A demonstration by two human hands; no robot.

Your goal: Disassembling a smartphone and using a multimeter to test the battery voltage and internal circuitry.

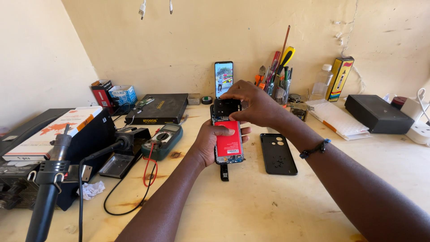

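Opened phone (227, 141) with red battery, cradled in left hand (210, 143), right hand (253, 105) pinching its black top cover (226, 107).

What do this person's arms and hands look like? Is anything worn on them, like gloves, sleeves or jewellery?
Both arms are bare as far as the picture shows: no sleeves and no gloves. The left hand wears nothing visible. The right hand has a thin dark bracelet with a small blue bead at the wrist. No rings or watch can be seen.
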